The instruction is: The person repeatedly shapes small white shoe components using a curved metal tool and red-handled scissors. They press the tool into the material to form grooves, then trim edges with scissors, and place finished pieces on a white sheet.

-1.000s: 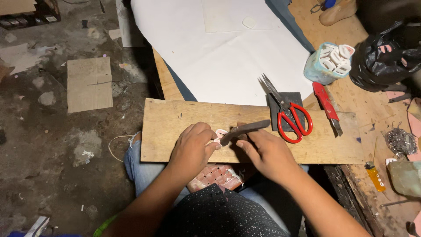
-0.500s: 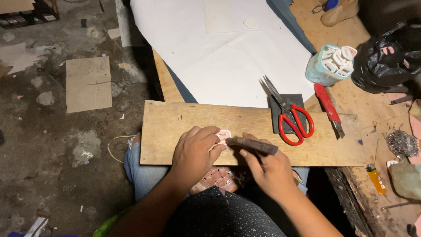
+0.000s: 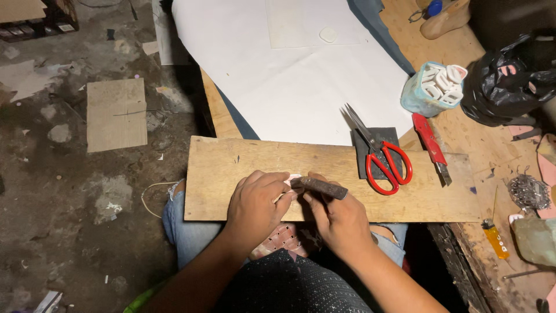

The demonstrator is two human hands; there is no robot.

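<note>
Fingertips [image 3: 285, 194] pin pink piece [image 3: 292, 179] | right hand [image 3: 339, 217] grips dark tool [image 3: 319, 186]

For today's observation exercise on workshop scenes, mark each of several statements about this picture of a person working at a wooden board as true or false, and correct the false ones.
1. The red-handled scissors lie on the long wooden board. True.
2. The right hand holds a dark cylindrical tool handle. True.
3. The left hand grips the scissors. False: it presses a small pale pink piece to the board, apart from the scissors.
4. The red utility knife lies left of the scissors. False: it lies to their right.
5. A large white sheet lies beyond the board. True.
</note>
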